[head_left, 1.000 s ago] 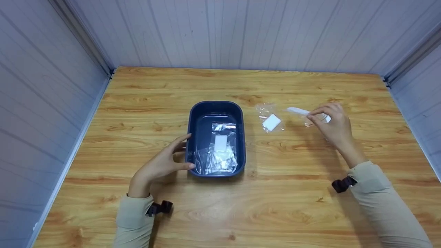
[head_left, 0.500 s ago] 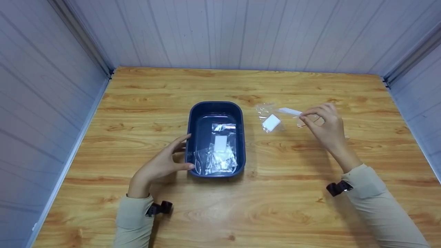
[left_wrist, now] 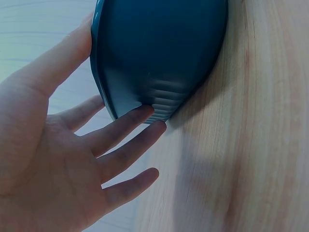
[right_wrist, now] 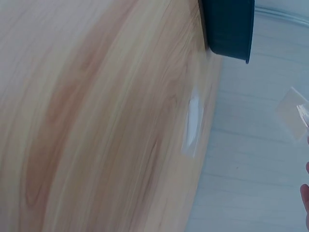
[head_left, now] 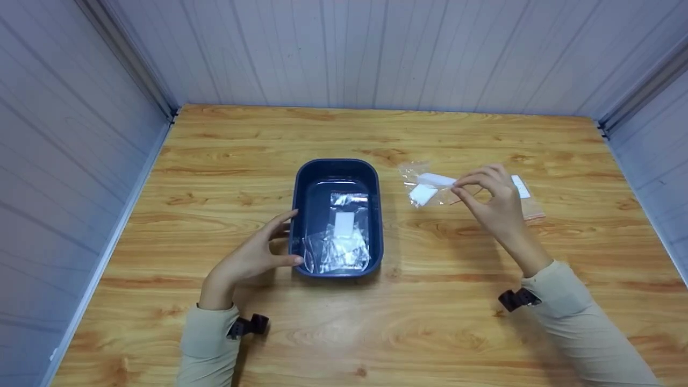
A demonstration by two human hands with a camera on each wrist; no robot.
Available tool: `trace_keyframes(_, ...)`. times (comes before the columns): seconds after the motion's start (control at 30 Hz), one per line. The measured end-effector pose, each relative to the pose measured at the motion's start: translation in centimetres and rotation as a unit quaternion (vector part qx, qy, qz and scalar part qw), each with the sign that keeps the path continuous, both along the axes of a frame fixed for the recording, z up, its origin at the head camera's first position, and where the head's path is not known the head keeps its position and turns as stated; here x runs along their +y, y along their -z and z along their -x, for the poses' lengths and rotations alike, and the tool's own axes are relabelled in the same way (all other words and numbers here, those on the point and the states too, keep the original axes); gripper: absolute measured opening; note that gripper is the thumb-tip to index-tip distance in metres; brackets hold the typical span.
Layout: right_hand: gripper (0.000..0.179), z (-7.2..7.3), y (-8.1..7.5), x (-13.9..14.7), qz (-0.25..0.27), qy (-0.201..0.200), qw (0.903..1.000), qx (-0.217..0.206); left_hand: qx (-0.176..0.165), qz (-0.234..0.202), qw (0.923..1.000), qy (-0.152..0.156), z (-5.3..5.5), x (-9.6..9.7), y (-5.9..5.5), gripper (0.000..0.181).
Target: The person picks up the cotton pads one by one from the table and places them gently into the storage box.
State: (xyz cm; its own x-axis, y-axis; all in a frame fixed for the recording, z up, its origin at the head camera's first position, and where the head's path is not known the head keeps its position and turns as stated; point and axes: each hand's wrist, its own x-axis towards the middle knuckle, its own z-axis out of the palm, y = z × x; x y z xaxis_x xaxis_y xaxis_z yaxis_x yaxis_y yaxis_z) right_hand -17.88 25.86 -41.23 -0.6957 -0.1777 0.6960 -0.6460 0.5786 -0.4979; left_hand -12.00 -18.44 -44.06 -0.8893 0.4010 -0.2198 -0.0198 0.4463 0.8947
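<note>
A dark blue plastic bin (head_left: 371, 263) stands on the wooden table, several clear plastic bags (head_left: 346, 252) lying inside it, one showing a white piece. My left hand (head_left: 248, 257) touches the bin's left side, thumb at the rim near the front corner. In the left wrist view its fingers (left_wrist: 128, 123) are fairly straight, some touching the outer wall. Between thumb and forefinger, my right hand (head_left: 494, 201) pinches a small clear zip bag (head_left: 436, 179) with a white piece in it, held above the table. Below it lies a similar bag (head_left: 423, 195), partly covered in the head view.
Another clear bag (head_left: 529, 207) with a white piece lies right of the right hand, partly hidden by it. The wooden table (head_left: 344, 333) is enclosed by pale panel walls (head_left: 344, 54) at the back and sides. Both wrists carry small black cameras (head_left: 518, 299).
My right hand has moved left with the pinched bag, which now overlaps the lying bag in the head view. The bag on the far right has come into view. My left hand stays put.
</note>
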Motion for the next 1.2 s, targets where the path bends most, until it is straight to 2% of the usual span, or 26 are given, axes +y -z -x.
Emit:
trace_keyframes(0.37, 0.02, -0.2, 0.0, -2.4, 0.019, -0.026, 0.9992, 0.025, -0.001, -0.002, 1.0, -0.001, -0.1, 0.0, 0.0, 0.097)
trace_keyframes(0.87, 0.016, -0.7, -0.2, -5.5, 0.025, -0.082, 0.9959, 0.028, -0.003, -0.008, 1.0, -0.001, 0.0, -0.1, 0.1, 0.095)
trace_keyframes(1.2, 0.014, -0.5, 0.1, -7.3, 0.027, -0.106, 0.9937, 0.025, -0.001, -0.003, 1.0, 0.002, 0.0, 0.0, 0.0, 0.096)
